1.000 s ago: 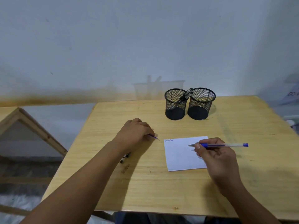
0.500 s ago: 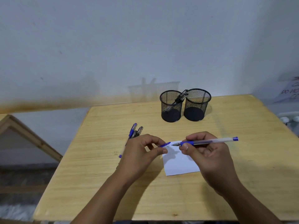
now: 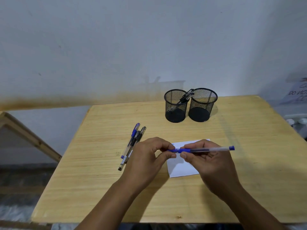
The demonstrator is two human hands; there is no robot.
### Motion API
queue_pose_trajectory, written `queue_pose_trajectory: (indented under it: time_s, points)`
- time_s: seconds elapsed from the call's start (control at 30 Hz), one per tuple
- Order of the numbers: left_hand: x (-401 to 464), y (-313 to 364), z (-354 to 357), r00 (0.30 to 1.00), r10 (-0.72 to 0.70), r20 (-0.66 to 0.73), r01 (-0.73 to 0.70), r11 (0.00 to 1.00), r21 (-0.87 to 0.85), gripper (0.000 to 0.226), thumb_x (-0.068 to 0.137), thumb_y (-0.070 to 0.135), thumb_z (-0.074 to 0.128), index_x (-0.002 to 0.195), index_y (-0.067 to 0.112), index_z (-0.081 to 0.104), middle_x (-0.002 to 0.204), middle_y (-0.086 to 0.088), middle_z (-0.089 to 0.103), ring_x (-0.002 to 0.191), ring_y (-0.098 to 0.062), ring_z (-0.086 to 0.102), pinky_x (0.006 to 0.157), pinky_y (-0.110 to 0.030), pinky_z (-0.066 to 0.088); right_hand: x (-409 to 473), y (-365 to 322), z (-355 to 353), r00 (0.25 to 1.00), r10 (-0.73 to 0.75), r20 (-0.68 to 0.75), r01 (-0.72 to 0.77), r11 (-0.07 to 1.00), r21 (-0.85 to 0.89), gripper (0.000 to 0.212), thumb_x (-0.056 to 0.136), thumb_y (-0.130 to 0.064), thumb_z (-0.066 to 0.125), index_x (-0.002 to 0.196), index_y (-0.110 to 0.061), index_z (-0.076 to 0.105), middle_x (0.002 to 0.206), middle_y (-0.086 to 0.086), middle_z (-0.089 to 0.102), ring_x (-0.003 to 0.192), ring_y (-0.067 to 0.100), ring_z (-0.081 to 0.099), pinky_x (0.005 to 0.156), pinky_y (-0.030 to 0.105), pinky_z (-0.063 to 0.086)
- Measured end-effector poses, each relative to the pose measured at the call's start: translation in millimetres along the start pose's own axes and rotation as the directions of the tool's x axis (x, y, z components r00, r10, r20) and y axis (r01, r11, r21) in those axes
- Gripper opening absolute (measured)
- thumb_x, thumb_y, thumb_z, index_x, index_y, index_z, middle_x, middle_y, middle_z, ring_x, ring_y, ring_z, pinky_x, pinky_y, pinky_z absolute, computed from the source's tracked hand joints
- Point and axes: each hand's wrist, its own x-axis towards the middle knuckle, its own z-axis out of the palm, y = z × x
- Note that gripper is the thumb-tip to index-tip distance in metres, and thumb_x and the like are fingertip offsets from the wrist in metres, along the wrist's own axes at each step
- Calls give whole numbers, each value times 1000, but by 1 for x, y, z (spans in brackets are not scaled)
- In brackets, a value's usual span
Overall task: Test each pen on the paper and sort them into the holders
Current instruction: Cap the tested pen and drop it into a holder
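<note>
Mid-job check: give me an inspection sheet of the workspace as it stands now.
Surface: wooden table, pale, bare at right.
Job's things: blue pen over the white paper; three pens lying left of the hands; two mesh holders, the left one with pens inside, the right one looks empty.
Clutter: nothing seen.
Grippers: left hand pinches the pen's cap end; right hand grips the barrel.
Cables: nothing seen.
Surroundings: white wall; wooden frame at left.

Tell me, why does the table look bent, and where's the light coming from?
Head view: the wide lens bows the table edges outward; soft shadows of the two mesh holders fall on the wall behind, so light comes from the front; no glare, and the blue pen stays sharp.
</note>
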Motion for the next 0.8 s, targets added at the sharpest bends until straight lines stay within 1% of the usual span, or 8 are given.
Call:
queue_pose_trajectory:
  time_s: [0.17,0.37,0.4,0.47,0.57,0.63,0.7,0.8]
  points:
    - [0,1,4,1000,10,-3,-10,1000,10,10,80,13,79,86,20,75,83,15,71,83,0,63,75,-10,45,-2,3,2,999,22,-27,-23,1000,-21,13,75,-2,79,82,-12,74,78,-8,76,72,6,72,66,17,56]
    - [1,0,10,999,11,-48,-10,1000,17,10,80,12,79,86,18,75,81,16,69,83,-1,62,73,-7,43,3,6,4,999,27,-33,-29,998,-63,14,75,-5,80,80,-17,74,79,-6,76,72,12,71,68,30,59]
    - [1,-1,10,999,16,-49,-15,1000,19,10,80,12,79,86,19,75,81,16,69,82,-2,62,73,-8,43,4,6,4,999,27,-30,-29,998,-64,14,75,-5,80,80,-17,74,78,-7,75,72,12,71,67,31,58]
    - [4,-2,9,999,15,-46,-14,1000,14,10,79,13,79,85,20,76,81,15,71,81,-2,63,73,-12,46,7,6,3,1000,23,-7,-23,999,-46,15,76,-3,79,81,-16,73,77,-8,75,72,11,71,64,25,57]
    - [8,-1,10,997,-72,-11,71,995,-75,12,78,18,81,86,26,76,81,15,72,81,-3,64,74,-16,49,16,6,1,1000,28,4,-28,1000,13,18,78,-1,76,90,-14,70,77,-2,76,72,12,72,64,19,55]
    - [15,2,14,988,-154,9,152,970,-189,17,77,20,82,83,34,74,81,14,73,80,-4,66,76,-20,52,26,6,1,994,96,-47,-90,990,110,19,80,-5,75,95,-12,66,77,5,76,72,16,73,67,22,56]
    - [24,4,19,979,-205,10,199,936,-291,24,76,20,83,82,40,72,83,16,73,81,-4,67,77,-22,54,38,5,1,988,124,-88,-108,980,168,16,81,-7,74,94,-7,65,77,11,75,72,21,71,71,28,56]
    - [41,-4,26,970,-243,-8,223,900,-374,22,77,25,82,96,33,74,89,13,75,89,0,68,84,-20,53,62,-2,-5,986,64,-151,-35,981,190,12,83,-4,73,92,-2,65,75,16,71,69,19,69,69,26,57]
